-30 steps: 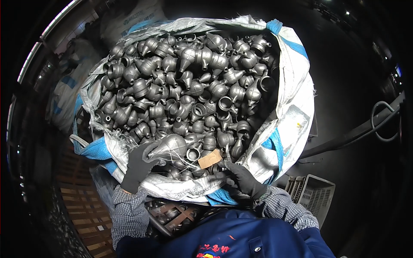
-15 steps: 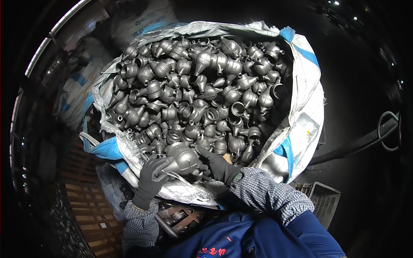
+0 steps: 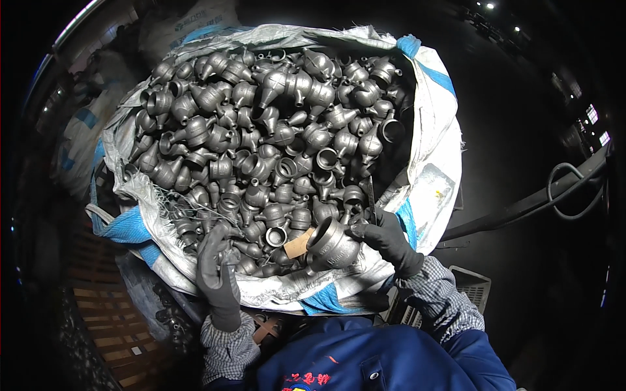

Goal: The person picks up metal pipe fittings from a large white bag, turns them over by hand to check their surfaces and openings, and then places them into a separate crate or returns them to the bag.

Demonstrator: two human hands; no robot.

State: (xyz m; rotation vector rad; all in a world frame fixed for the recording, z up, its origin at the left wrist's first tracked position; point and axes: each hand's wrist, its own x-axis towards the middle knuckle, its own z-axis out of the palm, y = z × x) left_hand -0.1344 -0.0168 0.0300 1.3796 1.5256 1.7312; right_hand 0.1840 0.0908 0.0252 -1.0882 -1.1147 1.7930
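Since the left hand [image 3: 216, 266] (grip unclear) released the grey fitting [image 3: 338, 249], right hand [image 3: 392, 246] clasped around it

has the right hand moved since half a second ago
Yes, to the right: against the white bag, the right hand has gone from left of the brown cardboard piece to right of it, nearer the blue strap.

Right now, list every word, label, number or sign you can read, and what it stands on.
Blue jacket: red stitched characters, wording not copied.
Gray fitting at the right hand: raised lettering, too small to read.
White sack, upper left: faint print, too blurred.
No other text is legible.
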